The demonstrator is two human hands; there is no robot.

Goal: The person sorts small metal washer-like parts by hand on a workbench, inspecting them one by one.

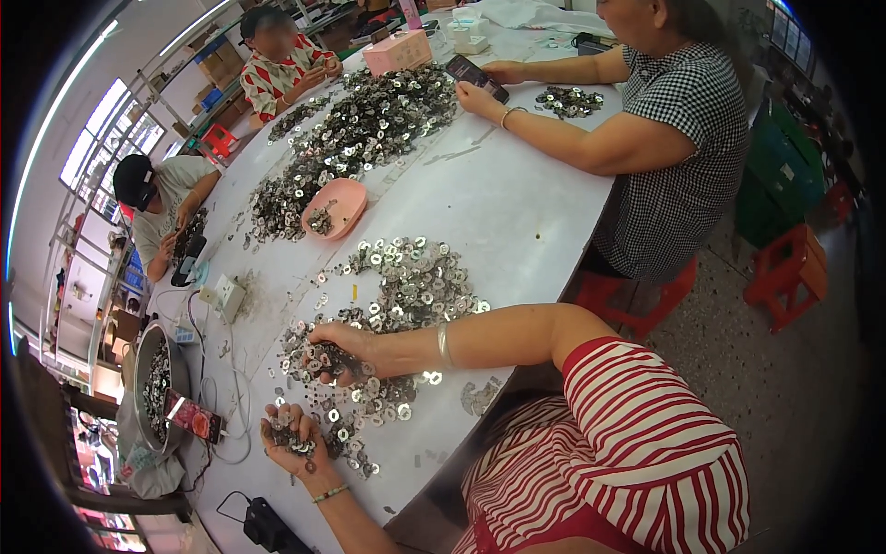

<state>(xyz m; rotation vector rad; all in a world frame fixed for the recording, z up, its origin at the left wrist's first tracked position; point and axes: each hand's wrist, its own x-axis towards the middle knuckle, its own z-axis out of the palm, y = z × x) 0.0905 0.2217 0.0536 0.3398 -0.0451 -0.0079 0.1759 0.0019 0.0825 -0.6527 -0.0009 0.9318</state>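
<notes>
My left hand (pixel 297 443), with a beaded bracelet at the wrist, is turned palm up near the table's front left. Its fingers are curled round a clump of small ring-like metal pieces (pixel 293 436). Farther in, my right hand (pixel 346 354), with a silver bangle on the wrist, has its fingers bent over more of these pieces at the left side of a loose pile (pixel 415 277). The pile spreads on the white table (pixel 489 222) behind and under my right forearm. What lies inside the right palm is partly hidden.
Beyond my pile stands a pink dish (pixel 349 205) with some pieces. A larger heap (pixel 369 129) lies behind it. At left are a metal basin (pixel 175 369), a phone (pixel 194 417) and cables; a black device (pixel 268 526) is near. Three people sit around; one holds a phone (pixel 478 78).
</notes>
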